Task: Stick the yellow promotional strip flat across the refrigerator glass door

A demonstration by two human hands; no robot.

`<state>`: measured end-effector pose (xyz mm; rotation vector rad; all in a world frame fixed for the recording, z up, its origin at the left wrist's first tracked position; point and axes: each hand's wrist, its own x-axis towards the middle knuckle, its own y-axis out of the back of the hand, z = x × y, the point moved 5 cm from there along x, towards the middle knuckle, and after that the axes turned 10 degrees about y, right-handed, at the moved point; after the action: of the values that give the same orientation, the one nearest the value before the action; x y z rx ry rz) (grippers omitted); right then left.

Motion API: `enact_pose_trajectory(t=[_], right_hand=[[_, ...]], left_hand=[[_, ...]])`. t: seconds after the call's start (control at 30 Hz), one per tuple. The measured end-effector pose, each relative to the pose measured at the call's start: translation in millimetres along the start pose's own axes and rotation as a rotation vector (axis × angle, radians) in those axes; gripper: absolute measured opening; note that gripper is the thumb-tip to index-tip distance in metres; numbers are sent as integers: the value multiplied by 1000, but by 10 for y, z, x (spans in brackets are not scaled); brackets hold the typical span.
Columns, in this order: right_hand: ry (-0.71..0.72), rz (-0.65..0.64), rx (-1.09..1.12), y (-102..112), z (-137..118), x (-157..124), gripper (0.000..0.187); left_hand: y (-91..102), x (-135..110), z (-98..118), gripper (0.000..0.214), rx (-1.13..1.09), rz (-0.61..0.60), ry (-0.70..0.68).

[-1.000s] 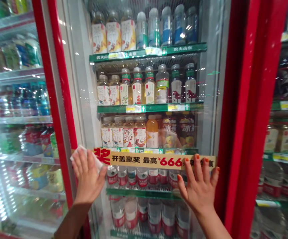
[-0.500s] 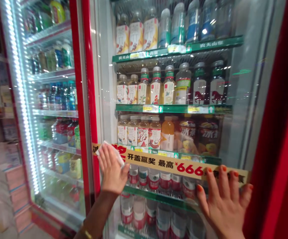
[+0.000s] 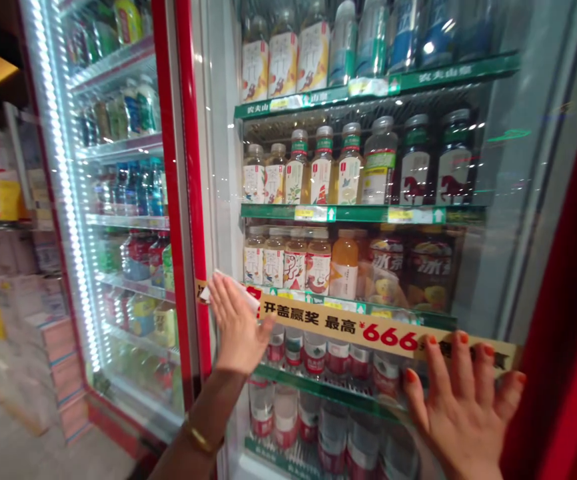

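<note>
My left hand (image 3: 238, 333) lies nearly flat on the fridge's glass door, fingers stretched out over a folded white cloth or tissue (image 3: 251, 299). It presses this against the left end of a long tan sticker strip (image 3: 338, 324) with black and red printing. Part of the lettering there is hidden under the cloth and fingers. My right hand (image 3: 461, 407), with orange nails, is spread open over the strip's right end and holds nothing. Behind the glass, bottled drinks (image 3: 321, 167) stand in rows on shelves with green front edges (image 3: 358, 214).
A second lit drinks fridge (image 3: 133, 220) stands to the left, beyond a red frame (image 3: 193, 187). Stacked boxes (image 3: 63, 360) are on the floor at far left. A red frame edge (image 3: 568, 333) runs along the right side.
The view has shifted, so the fridges and strip appear farther right. My left hand and the cloth have slid slightly along the strip's left end. My right hand keeps its place at the right end.
</note>
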<state>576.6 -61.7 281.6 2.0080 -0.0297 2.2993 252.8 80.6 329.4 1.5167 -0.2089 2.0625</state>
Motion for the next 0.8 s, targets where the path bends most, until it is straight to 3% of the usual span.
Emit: enact_pose_trajectory(t=[0.1,0.17,0.23,0.27,0.33,0.4,0.43,0.5,0.57,0.63,0.7,0.73,0.8], right_hand=[[-6,-12,22,6,-8,4,68],[-5,-9,21,5,-13,6,69],[3,-4,3,-1,-16,9,69],[13,-5,-9,-6,-18,12,70],[43,-13,-34,-19,-22,18,71],[64,-23,-53,-25,-20,23,73],[68,-26,-59,-24,-17,24,74],[65,-33,-61,-18,-9,23,75],[63,-41,-56,-14,-2,20,76],[69,-41,-58,-14,-1,17,76],[74,-33,-67,-17,-1,18,77],[76,-30,-69,-21,-2,21,76],[82,-28,-72,-29,-6,32,76]], left_hand=[[-87,-243,454,131,-24,-47,-132],[-126,-609,535,130,-14,-65,-274],[-126,-872,342,123,12,-42,-354],[-117,-892,167,118,30,-18,-318],[-87,-710,-170,110,38,33,-137],[-75,-382,-276,106,-26,40,54],[-81,-233,-195,106,-79,27,96],[-104,-83,175,112,-162,-9,59],[-128,-210,617,124,-160,-34,-95],[-163,-567,877,127,-107,-53,-293],[-201,-929,815,120,-43,-54,-427],[-215,-1024,673,118,-12,-42,-424],[-213,-965,305,113,3,-12,-288]])
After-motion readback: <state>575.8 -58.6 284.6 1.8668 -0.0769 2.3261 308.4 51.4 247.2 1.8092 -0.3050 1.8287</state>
